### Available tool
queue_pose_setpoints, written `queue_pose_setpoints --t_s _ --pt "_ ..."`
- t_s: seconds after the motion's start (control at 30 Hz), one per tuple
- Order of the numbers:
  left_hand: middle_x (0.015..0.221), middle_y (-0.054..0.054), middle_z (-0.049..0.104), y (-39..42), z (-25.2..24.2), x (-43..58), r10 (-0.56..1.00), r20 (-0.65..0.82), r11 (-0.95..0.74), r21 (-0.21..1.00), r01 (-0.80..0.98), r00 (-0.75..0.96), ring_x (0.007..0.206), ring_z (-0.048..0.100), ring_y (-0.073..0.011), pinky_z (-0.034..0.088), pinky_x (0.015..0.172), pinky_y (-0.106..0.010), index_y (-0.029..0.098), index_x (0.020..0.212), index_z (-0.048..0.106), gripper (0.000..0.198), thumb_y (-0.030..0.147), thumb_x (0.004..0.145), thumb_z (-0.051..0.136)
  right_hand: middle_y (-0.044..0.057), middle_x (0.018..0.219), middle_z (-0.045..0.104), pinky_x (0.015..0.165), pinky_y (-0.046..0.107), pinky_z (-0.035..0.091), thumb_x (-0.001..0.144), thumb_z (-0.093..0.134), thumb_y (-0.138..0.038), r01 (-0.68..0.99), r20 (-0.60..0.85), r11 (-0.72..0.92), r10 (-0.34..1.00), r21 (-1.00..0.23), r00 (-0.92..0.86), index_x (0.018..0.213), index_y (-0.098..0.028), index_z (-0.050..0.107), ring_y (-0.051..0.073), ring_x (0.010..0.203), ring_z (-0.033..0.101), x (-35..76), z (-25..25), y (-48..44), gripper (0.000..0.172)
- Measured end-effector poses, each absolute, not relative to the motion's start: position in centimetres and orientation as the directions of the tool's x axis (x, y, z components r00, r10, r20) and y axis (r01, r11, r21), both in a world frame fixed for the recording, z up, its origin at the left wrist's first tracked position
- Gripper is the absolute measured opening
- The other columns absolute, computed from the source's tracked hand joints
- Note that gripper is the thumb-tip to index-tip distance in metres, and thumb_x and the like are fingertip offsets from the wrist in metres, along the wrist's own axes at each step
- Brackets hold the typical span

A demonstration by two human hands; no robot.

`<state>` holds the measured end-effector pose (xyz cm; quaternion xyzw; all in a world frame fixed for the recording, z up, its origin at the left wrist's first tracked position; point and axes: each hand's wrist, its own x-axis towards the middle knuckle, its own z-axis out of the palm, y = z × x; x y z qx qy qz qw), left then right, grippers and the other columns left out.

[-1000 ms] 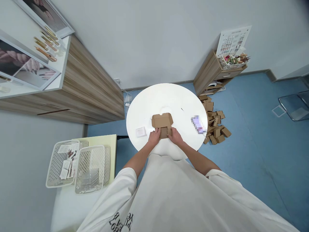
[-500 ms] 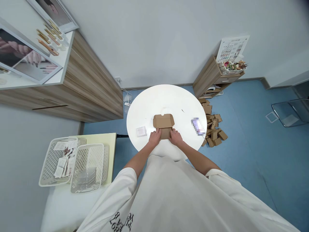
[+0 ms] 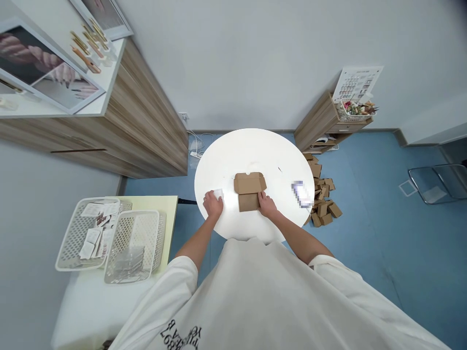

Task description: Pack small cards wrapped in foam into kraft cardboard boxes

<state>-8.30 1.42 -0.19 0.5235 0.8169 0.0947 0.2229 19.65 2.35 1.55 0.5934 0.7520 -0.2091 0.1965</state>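
On the round white table (image 3: 255, 150) lies a small brown cardboard box (image 3: 249, 183), its lid flap raised away from me. My right hand (image 3: 267, 204) grips the box's right side, thumb and fingers at its wall. To the left, my left hand (image 3: 213, 204) has its fingers around a small clear-white plastic case (image 3: 218, 193), which still rests on the table and is partly covered by the hand. A blurred purple and white object (image 3: 302, 194) lies near the table's right edge.
Two white baskets (image 3: 134, 247) with papers and clear cases stand on a side table at left. Folded brown boxes (image 3: 323, 194) are heaped on the floor at right. A wooden cabinet (image 3: 146, 107) and a small shelf unit (image 3: 321, 116) flank the table; a chair (image 3: 438, 182) is far right.
My left hand has let go of the cardboard box and moved left onto the plastic case. My right hand remains at the box. The view has shifted slightly.
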Motion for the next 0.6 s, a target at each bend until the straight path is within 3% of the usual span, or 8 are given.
queue_pose_setpoints --t_s 0.07,0.33,0.47,0.6 --pt "0.139 -0.022 0.047 1.6 -1.0 -10.0 0.8 -0.35 0.592 0.33 0.735 -0.487 0.129 0.048 -0.0385 0.042 0.101 -0.052 0.015 0.137 0.038 0.052 0.039 0.093 0.053 0.019 0.156 0.025 0.095 0.04 0.044 0.088 0.063 -0.026 0.974 -0.539 0.211 0.813 -0.079 -0.219 0.159 -0.017 0.009 0.031 0.115 0.05 19.6 1.5 2.3 0.089" --pt "0.127 -0.018 0.061 3.3 -3.2 -11.5 0.621 -0.636 0.761 0.35 0.546 -0.458 0.117 0.061 -0.0319 0.049 0.089 -0.038 0.015 0.125 0.049 0.053 0.041 0.084 0.07 0.019 0.157 0.023 0.094 0.039 0.043 0.088 0.062 -0.025 0.976 -0.551 0.201 0.808 -0.08 -0.211 0.159 -0.02 0.006 0.031 0.115 0.049 19.4 1.5 2.2 0.091" --pt "0.105 -0.01 0.069 3.1 -2.7 -11.5 0.711 -0.61 0.682 0.479 0.552 -0.349 0.097 0.067 -0.0248 0.048 0.078 -0.031 0.017 0.102 0.061 0.026 0.037 0.086 0.067 0.019 0.156 0.025 0.091 0.038 0.044 0.088 0.062 -0.025 0.975 -0.537 0.209 0.815 -0.08 -0.218 0.159 -0.019 0.006 0.031 0.113 0.051 19.5 1.3 2.2 0.091" --pt "0.092 -0.006 0.07 2.1 -1.4 -8.9 0.844 -0.51 0.502 0.646 0.575 -0.165 0.084 0.066 -0.0202 0.047 0.072 -0.028 0.018 0.093 0.064 0.02 0.037 0.09 0.06 0.02 0.154 0.029 0.089 0.038 0.044 0.087 0.061 -0.022 0.973 -0.514 0.215 0.826 -0.087 -0.229 0.159 -0.017 0.006 0.03 0.11 0.052 19.7 1.0 2.2 0.091"
